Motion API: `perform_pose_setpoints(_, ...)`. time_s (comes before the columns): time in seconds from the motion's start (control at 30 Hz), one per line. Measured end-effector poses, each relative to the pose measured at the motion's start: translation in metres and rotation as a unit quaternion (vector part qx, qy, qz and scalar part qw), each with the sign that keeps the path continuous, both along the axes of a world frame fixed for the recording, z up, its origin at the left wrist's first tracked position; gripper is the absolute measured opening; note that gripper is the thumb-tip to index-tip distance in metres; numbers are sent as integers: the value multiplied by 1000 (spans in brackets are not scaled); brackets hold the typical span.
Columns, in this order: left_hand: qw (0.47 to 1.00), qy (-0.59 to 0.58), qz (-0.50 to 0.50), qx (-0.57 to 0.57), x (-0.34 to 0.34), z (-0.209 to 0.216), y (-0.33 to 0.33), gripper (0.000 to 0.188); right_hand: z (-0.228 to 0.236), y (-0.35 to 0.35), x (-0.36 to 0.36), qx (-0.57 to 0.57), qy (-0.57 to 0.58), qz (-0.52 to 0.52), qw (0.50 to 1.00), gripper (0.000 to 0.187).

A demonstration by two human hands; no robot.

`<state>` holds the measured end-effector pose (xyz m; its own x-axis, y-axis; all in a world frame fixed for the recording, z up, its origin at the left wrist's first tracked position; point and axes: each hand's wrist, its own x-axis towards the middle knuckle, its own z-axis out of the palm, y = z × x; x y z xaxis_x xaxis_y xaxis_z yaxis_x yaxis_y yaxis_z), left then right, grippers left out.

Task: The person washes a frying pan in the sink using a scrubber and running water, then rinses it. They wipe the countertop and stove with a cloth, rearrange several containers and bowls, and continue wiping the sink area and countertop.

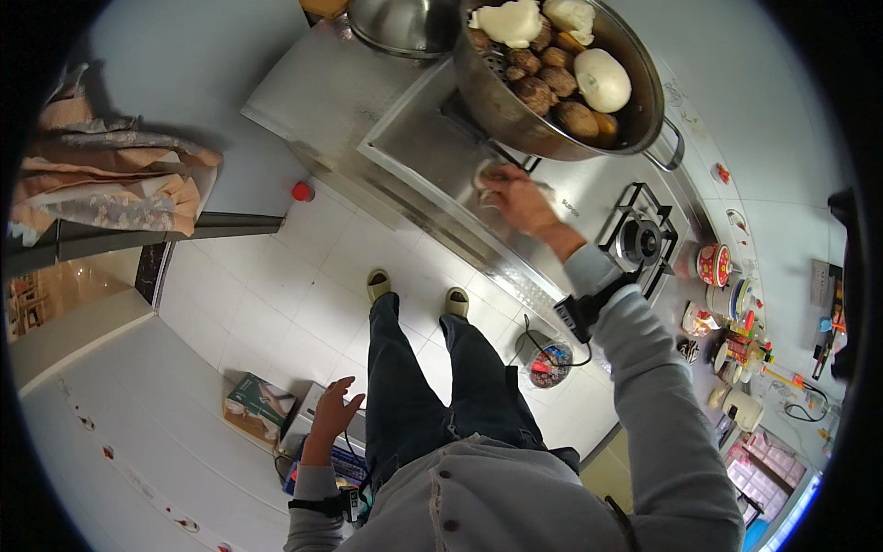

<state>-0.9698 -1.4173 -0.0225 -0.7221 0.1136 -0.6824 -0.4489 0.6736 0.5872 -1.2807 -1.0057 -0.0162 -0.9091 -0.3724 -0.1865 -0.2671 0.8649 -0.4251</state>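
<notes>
The right hand (521, 199) grips a cloth (484, 175) on the stovetop (421, 136) between pot (497, 103) and front edge; the left hand (332, 410) hangs open.

Pale floor tiles (262, 281); whitish wall (175, 419), small decorative motifs (108, 453); warm-lit opening (69, 293) far left.

Metal all over this kitchen: the pot (492, 97) looks like steel with a dullish sheen, the lid (405, 23) is way shinier, and the hob (589, 184) is smooth, reflective metal too. Grate (635, 196) is black metal, pretty matt. The rag (484, 173) is soft, crumpled cloth. Brown roots (556, 81) have rough, scaly skins; the white lumps (602, 81) look smooth. Floor tiles (267, 276) are glossy, the drape (110, 175) is wrinkled cloth, the jeans (400, 368) matt fabric.
</notes>
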Motion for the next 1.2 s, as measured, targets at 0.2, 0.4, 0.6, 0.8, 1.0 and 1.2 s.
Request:
perform_pose_setpoints(0.2, 999, 24, 35, -15, -37, -4, -88, 46, -45, -131, -66, -45, 236, -109, 965, 52)
perform_pose_setpoints(0.4, 991, -25, -75, -109, -92, -1, -145, 46, -29, -161, -50, -47, 190, -109, 975, 50)
perform_pose_setpoints(0.6, 996, 21, -87, -18, -171, 5, -120, 42, -27, -95, 62, -18, 144, -198, 969, 58)
perform_pose_setpoints(0.8, 983, 5, -185, -17, -199, 4, -94, 44, 1, -7, 198, 102, 64, -346, 930, 51)
perform_pose_setpoints(1.0, 942, -32, -330, -46, -218, 4, -64, 48, -9, -7, 200, 32, 153, -485, 860, 52)
perform_pose_setpoints(1.2, 937, 7, -344, -58, -247, 26, -10, 46, -30, 27, 258, 110, 126, -506, 846, 66)
